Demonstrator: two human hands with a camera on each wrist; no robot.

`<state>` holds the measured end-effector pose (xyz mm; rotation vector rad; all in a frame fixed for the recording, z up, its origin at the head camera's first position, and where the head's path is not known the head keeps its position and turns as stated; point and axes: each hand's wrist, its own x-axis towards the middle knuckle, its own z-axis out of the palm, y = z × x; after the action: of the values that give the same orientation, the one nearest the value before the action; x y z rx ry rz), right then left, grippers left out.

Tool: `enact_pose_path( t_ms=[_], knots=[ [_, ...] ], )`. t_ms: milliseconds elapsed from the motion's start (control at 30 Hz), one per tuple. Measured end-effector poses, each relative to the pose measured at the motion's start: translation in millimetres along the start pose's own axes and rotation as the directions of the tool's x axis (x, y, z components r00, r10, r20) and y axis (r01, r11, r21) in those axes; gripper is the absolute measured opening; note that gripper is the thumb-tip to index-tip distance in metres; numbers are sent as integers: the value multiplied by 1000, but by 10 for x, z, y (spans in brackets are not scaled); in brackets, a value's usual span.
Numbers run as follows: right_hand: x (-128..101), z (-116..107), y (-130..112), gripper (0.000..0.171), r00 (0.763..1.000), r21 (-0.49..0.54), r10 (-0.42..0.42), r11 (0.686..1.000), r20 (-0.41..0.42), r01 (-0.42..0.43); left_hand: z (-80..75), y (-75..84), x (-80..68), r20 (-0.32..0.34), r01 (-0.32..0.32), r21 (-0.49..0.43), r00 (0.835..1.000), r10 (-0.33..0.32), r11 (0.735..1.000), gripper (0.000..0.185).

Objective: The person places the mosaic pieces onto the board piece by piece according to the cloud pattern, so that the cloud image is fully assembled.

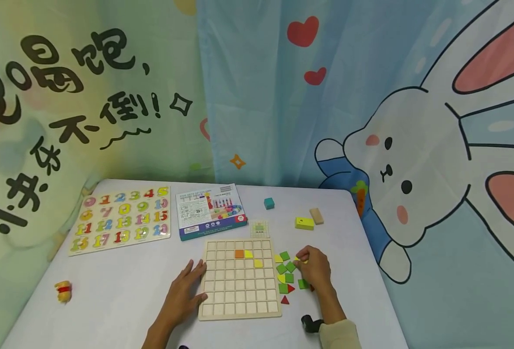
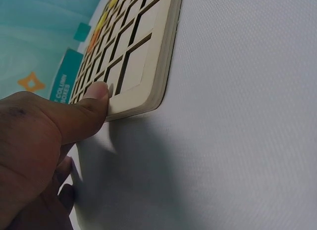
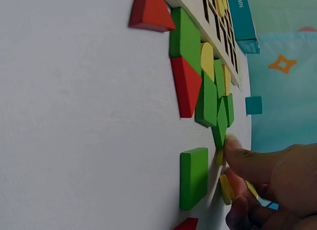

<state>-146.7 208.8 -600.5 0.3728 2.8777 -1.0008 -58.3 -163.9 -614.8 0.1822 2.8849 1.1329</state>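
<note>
A wooden grid board (image 1: 239, 283) lies on the table. Near its top, an orange square (image 1: 239, 254) and two yellow pieces (image 1: 258, 263) sit in cells. My left hand (image 1: 182, 291) rests along the board's left edge, fingers extended and thumb (image 2: 96, 94) on the rim near a corner. My right hand (image 1: 315, 267) is low over the loose pieces right of the board, fingers bent. Its thumb and fingertips are around small yellow pieces (image 3: 227, 189), partly hidden by the hand; I cannot tell whether it pinches one. Green pieces (image 3: 194, 178) and red triangles (image 3: 185, 89) lie close by.
Behind the board are a pattern card (image 1: 260, 229), a box (image 1: 211, 211) and a teal cube (image 1: 269, 203). A number puzzle board (image 1: 121, 220) lies at the back left, a small figurine (image 1: 63, 291) nearer. A yellow block (image 1: 304, 223) and a wooden block (image 1: 316, 216) stand back right.
</note>
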Motion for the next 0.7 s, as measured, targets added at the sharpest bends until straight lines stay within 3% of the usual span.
enact_pose_path(
  t_ms=[400, 700],
  knots=[
    [-63, 1, -108, 17, 999, -46, -45, 998, 28, 46, 14, -18, 10, 18, 9, 2, 1000, -9, 1000, 84],
    [-239, 122, -287, 16, 994, 89, -113, 990, 9, 111, 5, -12, 14, 19, 14, -8, 1000, -13, 1000, 83]
  ],
)
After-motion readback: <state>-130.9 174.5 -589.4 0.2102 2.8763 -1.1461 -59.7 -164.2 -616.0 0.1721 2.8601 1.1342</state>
